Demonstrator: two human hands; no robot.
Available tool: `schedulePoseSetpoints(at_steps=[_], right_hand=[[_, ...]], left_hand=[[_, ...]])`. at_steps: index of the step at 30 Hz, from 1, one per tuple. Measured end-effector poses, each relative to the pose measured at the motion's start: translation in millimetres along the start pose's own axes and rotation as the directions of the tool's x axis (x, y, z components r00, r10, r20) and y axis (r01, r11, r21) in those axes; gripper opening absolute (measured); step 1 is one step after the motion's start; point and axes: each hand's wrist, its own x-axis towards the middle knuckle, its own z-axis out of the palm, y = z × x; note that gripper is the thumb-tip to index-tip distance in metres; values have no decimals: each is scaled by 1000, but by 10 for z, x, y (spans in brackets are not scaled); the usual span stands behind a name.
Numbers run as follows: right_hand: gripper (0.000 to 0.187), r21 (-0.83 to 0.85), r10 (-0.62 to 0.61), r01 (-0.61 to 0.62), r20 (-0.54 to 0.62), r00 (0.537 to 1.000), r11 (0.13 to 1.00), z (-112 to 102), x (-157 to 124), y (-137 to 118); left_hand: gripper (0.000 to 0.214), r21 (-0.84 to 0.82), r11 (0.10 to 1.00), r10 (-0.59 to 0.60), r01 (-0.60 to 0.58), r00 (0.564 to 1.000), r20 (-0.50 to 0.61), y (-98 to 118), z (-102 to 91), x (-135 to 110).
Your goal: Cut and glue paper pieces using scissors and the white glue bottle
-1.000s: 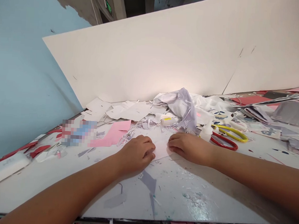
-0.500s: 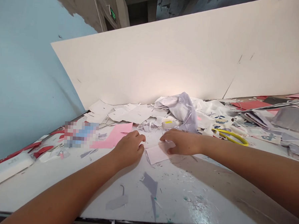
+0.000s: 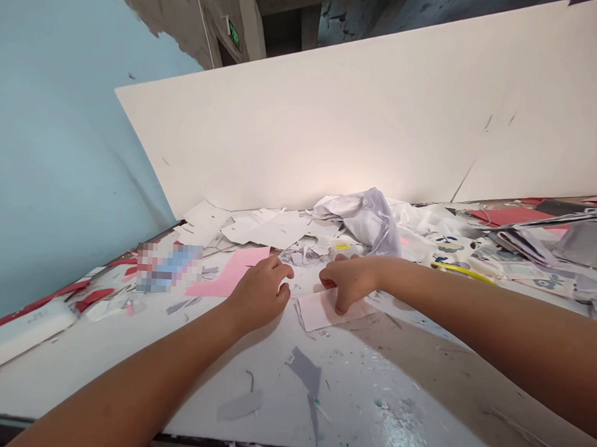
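Bending over the pale sheet: the right hand (image 3: 353, 281), its fingers curled and its thumb pointing down, set apart from them; from where I stand I cannot tell how firmly the thumb tip meets the paper.
Left hand: the left hand (image 3: 261, 289) sits just left of the pale sheet, fingers loosely bent, a narrow gap between thumb and forefinger, with nothing showing in it.
Pale sheet: the pale sheet (image 3: 317, 316) lies flat between the two hands, partly under the right one, its left edge looking doubled.
Scraps: a grey scrap (image 3: 305, 370) lies on the near side of the pale sheet, and shredded clippings (image 3: 301, 255) heap up just beyond it.
Bottle: a small bottle (image 3: 344, 248) with a yellow label lies beyond the pale sheet, half hidden by the right hand.
Papers: pink paper (image 3: 228, 273) lies left of the pale sheet, behind the left hand; white card pieces (image 3: 265, 228) pile up farther beyond.
Cloth: a crumpled grey-white cloth (image 3: 376, 221) rises beyond the pale sheet and to its right.
Yellow handle: a yellow handle (image 3: 463, 271) shows right of the pale sheet, past the right forearm.
Red pieces: red pieces (image 3: 94, 299) lie well to the pale sheet's left.
Board: a tall white board (image 3: 333, 132) stands behind everything, farthest from the pale sheet.
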Motion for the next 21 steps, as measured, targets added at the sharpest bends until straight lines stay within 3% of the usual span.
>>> schedulePoseSetpoints(at_steps=[5, 8, 10, 12, 16, 19, 21], right_hand=[[36, 7, -23, 24, -48, 999, 1000, 62, -38, -5], [32, 45, -42, 47, -112, 993, 998, 101, -94, -12], [32, 93, -31, 48, -179, 983, 995, 111, -141, -1], [36, 150, -10, 49, -250, 968, 987, 108, -197, 29], [34, 329, 56, 102, -438, 897, 939, 153, -324, 115], [30, 569, 235, 185, -582, 778, 801, 300, -392, 139], [33, 724, 356, 249, -571, 740, 644, 425, -404, 129]], left_hand=[[29, -264, 964, 14, 23, 990, 139, 72, 34, -19], [47, -389, 915, -19, 107, 974, 225, 110, 82, -41], [46, -426, 893, -44, 145, 970, 238, 128, 99, -49], [39, -422, 896, -64, 140, 980, 187, 136, 83, -47], [33, -397, 910, -148, 118, 988, -46, 121, -15, -22], [34, -443, 885, -227, 141, 963, -146, 117, -65, -7], [35, -496, 851, -274, 174, 952, -135, 137, -74, -5]])
